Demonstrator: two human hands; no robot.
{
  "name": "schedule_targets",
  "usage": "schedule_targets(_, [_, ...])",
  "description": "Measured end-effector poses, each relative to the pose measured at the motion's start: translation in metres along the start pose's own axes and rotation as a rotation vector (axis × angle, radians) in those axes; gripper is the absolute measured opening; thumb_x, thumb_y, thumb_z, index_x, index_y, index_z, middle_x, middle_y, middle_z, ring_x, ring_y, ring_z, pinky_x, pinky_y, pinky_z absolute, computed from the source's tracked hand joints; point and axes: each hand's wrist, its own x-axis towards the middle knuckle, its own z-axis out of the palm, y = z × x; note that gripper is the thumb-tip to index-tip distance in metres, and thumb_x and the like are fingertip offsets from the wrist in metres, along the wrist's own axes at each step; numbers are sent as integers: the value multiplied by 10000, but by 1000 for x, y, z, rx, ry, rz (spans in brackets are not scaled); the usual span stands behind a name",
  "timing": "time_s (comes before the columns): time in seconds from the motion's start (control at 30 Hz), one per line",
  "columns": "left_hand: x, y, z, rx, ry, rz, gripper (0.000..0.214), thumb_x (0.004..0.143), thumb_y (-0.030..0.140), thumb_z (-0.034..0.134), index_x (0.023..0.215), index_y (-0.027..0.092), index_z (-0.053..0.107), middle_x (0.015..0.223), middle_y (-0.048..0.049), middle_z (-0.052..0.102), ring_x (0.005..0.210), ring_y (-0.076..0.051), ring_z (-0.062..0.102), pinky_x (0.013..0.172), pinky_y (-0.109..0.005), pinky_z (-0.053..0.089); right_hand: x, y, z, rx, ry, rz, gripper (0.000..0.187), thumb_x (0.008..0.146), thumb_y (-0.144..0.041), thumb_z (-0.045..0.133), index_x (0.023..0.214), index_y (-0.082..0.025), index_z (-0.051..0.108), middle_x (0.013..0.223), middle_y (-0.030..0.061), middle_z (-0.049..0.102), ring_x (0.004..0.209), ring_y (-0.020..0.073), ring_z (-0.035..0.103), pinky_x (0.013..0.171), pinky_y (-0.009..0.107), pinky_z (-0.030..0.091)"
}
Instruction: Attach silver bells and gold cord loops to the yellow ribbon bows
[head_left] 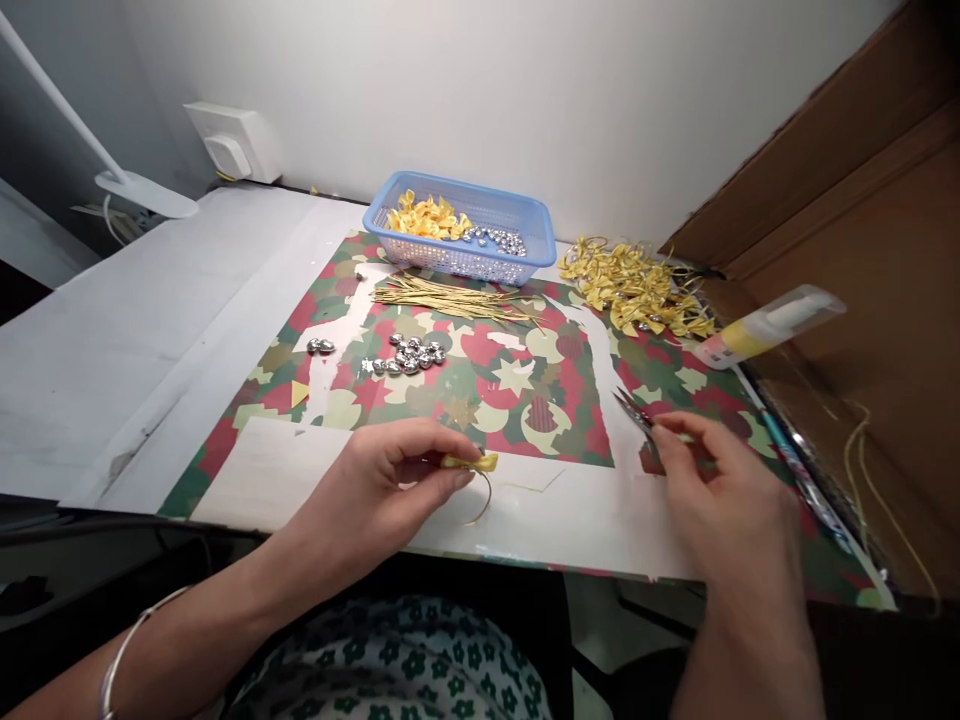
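My left hand (401, 465) is closed in a pinch on a yellow ribbon bow (482, 462) above the white paper near the table's front edge. A thin, curved gold cord (489, 495) hangs down from the bow. To the right, my right hand (720, 490) is closed round small pointed metal scissors (634, 408); the tips point up and left, away from the bow, and the handles are hidden in my fingers. A thin loose strand (536, 488) lies on the paper between my hands. Beyond my left hand, several silver beads (411, 355) sit in a cluster.
A blue basket (547, 235) holds yellow bows and silver beads. In front lies a bundle of gold cords (450, 298). Finished-looking yellow bows (637, 285) are heaped at back right, near a glue bottle (750, 335). A cardboard wall (885, 240) bounds the right side; a lamp base (146, 193) stands left.
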Motion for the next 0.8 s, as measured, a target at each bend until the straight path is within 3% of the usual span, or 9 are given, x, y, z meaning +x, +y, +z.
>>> schedule_targets(0.1, [-2, 5, 3, -43, -9, -35, 73, 891, 201, 727, 945, 202, 775, 901, -32, 781, 843, -177, 720, 762, -247, 597, 20, 15, 5, -268, -80, -25, 236, 938, -391, 585, 1038, -210, 698, 1030, 113, 706, 861, 268, 644, 728, 381, 463])
schedule_targets(0.2, [-3, 9, 4, -92, -12, -41, 67, 886, 190, 741, 948, 211, 757, 903, -18, 755, 836, -160, 705, 738, -219, 586, 30, 21, 12, -291, -139, -20, 185, 911, -348, 592, 971, -207, 694, 943, 104, 682, 853, 275, 599, 713, 384, 430])
schedule_targets(0.3, [-3, 11, 5, -149, -4, -21, 108, 868, 146, 754, 942, 222, 732, 881, 6, 708, 809, -133, 669, 693, -184, 557, 25, 18, 14, -245, -104, -20, 180, 929, -280, 522, 956, -200, 681, 957, 117, 672, 862, 273, 599, 736, 399, 440])
schedule_targets(0.4, [-4, 10, 5, -174, -34, -46, 75, 875, 163, 753, 924, 216, 730, 841, 7, 683, 764, -128, 635, 651, -186, 531, 2, -2, 6, -96, -70, -39, 224, 997, -304, 448, 1049, -204, 641, 990, 106, 680, 834, 237, 633, 740, 378, 496])
schedule_targets(0.43, [-4, 10, 5, -169, -45, -64, 50, 881, 184, 752, 921, 210, 737, 824, 3, 685, 748, -130, 630, 645, -193, 527, -9, -13, 2, -11, -95, -41, 242, 1034, -343, 422, 1090, -215, 619, 910, 68, 678, 736, 201, 633, 683, 341, 513])
schedule_targets(0.47, [-4, 9, 5, -158, -52, -83, 38, 886, 205, 750, 924, 202, 745, 807, -2, 690, 734, -134, 630, 643, -202, 527, -20, -27, -3, 68, -161, -53, 253, 1062, -358, 394, 1120, -235, 607, 822, 21, 658, 609, 156, 598, 601, 293, 511])
schedule_targets(0.53, [-4, 8, 5, -131, -46, -104, 65, 888, 238, 751, 933, 191, 758, 780, -9, 705, 711, -140, 634, 638, -216, 529, -40, -54, -11, 358, -417, -105, 214, 1074, -307, 427, 1158, -249, 615, 697, -28, 598, 526, 127, 552, 533, 245, 486])
schedule_targets(0.63, [-4, 8, 6, -92, -14, -95, 77, 883, 249, 749, 931, 192, 766, 783, -10, 732, 708, -148, 660, 641, -222, 540, -54, -86, -17, 495, -612, -276, 154, 1042, -259, 500, 1120, -250, 633, 857, 13, 652, 708, 145, 632, 626, 243, 537])
schedule_targets(0.8, [-9, 11, 6, -33, 48, -57, 50, 864, 224, 749, 904, 196, 758, 787, -6, 766, 688, -150, 710, 620, -206, 566, -52, -99, -16, 379, -556, -412, 223, 1030, -163, 473, 1178, -206, 635, 912, 50, 654, 750, 160, 637, 623, 256, 536])
